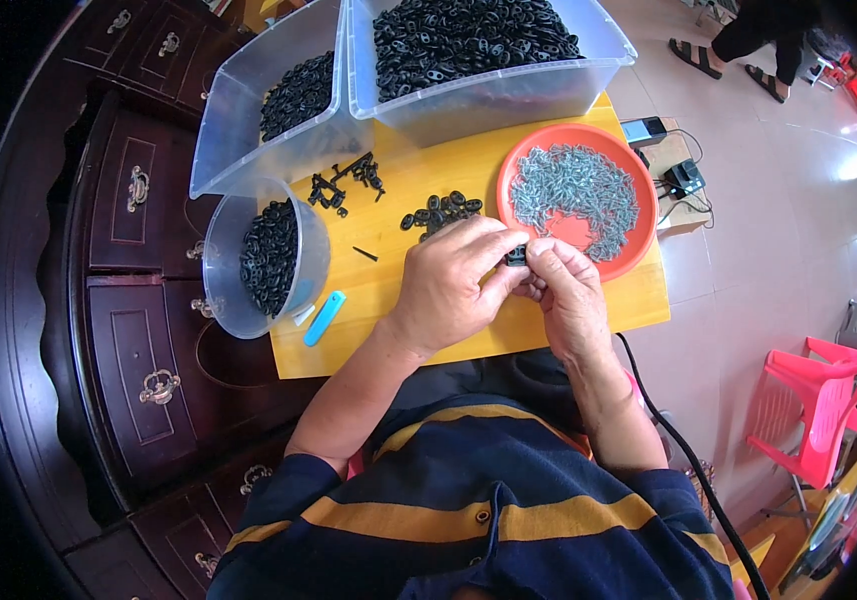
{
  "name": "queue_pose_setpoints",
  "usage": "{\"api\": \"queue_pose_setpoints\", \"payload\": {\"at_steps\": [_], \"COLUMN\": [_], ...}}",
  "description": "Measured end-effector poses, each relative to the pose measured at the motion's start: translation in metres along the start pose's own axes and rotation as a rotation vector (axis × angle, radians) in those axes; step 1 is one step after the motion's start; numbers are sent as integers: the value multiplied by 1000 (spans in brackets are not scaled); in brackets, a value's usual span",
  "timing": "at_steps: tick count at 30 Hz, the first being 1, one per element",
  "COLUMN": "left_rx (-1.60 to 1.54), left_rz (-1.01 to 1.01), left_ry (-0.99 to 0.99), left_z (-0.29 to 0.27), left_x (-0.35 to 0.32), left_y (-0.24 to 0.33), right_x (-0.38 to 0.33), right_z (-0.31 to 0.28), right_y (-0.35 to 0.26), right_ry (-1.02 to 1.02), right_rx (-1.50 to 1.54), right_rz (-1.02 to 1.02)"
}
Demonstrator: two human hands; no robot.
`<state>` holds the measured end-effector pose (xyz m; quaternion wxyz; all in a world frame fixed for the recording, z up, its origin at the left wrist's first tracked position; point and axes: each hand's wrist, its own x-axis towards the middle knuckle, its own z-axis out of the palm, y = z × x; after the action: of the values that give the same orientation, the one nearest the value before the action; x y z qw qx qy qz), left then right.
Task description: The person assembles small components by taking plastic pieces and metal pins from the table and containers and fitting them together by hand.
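Above the table's near edge, my left hand (454, 280) is closed, with thumb and forefinger pinching a small black plastic part (517, 256). My right hand (571, 295) meets it from the right, its thumb and fingers closed at the part's side. Fingers cover most of the part, and anything smaller between them is hidden. Just beyond my hands is an orange-red bowl (646, 200) of small silvery screw-like pieces (574, 190). Behind my left hand lies a loose group of black oval parts (441, 209) with holes.
Two clear bins (489, 100) (224, 150) and a round clear tub (217, 265) hold many black parts. Black plastic scraps (347, 184) and a light-blue tool (325, 319) lie on the yellow table (399, 340). Dark drawers (154, 375) stand left; a pink chair (819, 410) and a cable (689, 450) are right.
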<state>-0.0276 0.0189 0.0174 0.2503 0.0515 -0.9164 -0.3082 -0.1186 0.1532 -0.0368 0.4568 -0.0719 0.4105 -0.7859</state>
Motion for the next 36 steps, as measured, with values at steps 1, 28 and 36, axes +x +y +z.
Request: {"api": "queue_pose_setpoints", "payload": {"at_steps": [1,28,36], "left_rx": [1,-199,-206], "left_rz": [-6,-121,-28], "left_ry": [-5,-27,-49], "left_z": [0,0,-8], "left_x": [0,2,5], "left_y": [0,-8,-9], "right_x": [0,-1,-3], "right_z": [1,2,12], "right_y": [0,-1,-9], "right_ry": [16,23,72], "right_rx": [-10,-149,-218], "right_rz": [1,-110,-110]}}
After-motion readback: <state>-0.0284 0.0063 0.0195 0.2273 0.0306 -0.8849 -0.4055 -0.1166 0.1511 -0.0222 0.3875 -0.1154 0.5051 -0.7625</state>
